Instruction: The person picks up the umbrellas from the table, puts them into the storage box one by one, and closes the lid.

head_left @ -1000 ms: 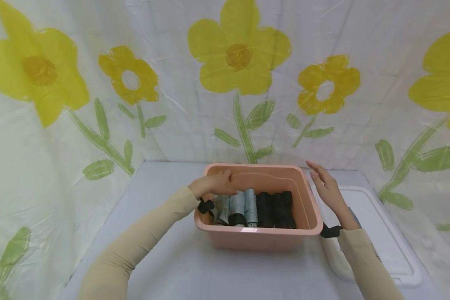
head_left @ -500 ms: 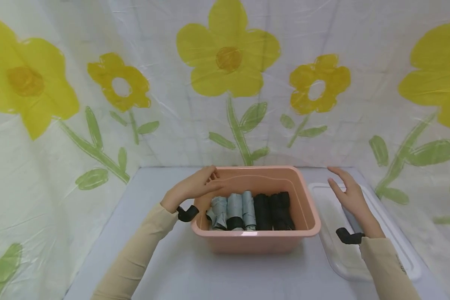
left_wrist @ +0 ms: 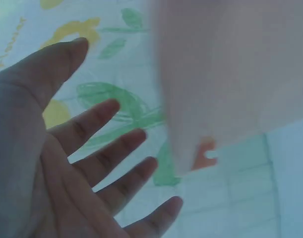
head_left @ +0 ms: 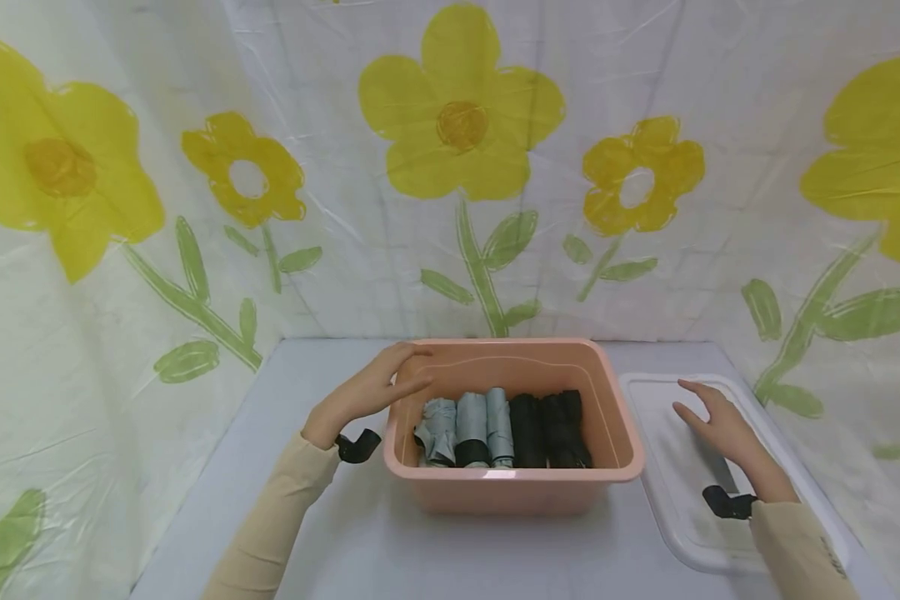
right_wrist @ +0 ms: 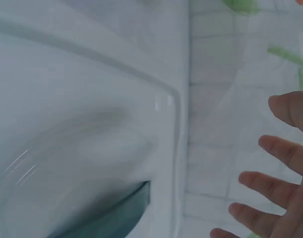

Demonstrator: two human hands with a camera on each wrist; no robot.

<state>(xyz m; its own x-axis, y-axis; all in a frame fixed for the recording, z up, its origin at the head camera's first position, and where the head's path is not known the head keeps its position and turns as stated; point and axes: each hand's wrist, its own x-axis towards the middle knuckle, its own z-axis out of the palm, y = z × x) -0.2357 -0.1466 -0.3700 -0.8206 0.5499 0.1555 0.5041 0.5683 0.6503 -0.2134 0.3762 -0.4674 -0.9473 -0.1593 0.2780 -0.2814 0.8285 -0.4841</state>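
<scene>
A pink plastic bin (head_left: 495, 492) stands in the middle of the table. Inside it, light blue-grey rolls (head_left: 471, 421) and black rolls (head_left: 547, 429) lie side by side, like folded umbrellas. My left hand (head_left: 363, 392) is by the bin's left rim, fingers spread and nothing in the palm; in the left wrist view the bin's wall (left_wrist: 230, 74) is a pale blur beside the fingertips. Over the white lid (head_left: 690, 533), right of the bin, my right hand (head_left: 727, 425) hovers with loose, parted fingers and holds nothing.
A grey-green flat piece (right_wrist: 111, 215) lies on the lid, partly hidden by my right hand in the head view. Behind the table (head_left: 330, 533) hangs a white curtain (head_left: 360, 275) printed with yellow flowers.
My left hand has pulled out of the bin, leftward past its rim. My right hand has moved right and nearer to me, away from the bin's right side. The rolls stay in the bin.
</scene>
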